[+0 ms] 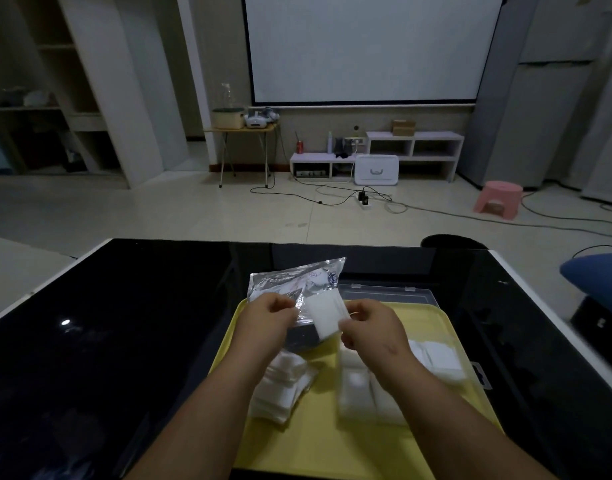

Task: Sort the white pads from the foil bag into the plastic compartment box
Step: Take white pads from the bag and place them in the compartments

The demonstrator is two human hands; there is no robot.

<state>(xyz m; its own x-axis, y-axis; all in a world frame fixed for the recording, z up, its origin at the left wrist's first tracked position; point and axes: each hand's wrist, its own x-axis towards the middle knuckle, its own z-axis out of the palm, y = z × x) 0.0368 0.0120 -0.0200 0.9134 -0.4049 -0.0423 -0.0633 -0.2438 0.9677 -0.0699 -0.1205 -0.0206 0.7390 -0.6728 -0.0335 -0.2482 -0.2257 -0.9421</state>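
My left hand (266, 318) grips the silver foil bag (294, 282), held tilted above the yellow tray (318, 445). My right hand (370, 327) pinches a white pad (323, 315) that sticks out of the bag's mouth. The clear plastic compartment box (446, 365) lies on the right half of the tray under my right forearm, with white pads in its cells; its open lid (387, 292) stands behind. A loose pile of white pads (280, 389) sits on the tray's left part, below my left wrist.
The tray rests on a glossy black table (124, 323) with a white rim. A blue seat (595, 275) stands off the table's right side. Beyond the far edge lie tiled floor, cables and a pink stool (498, 199).
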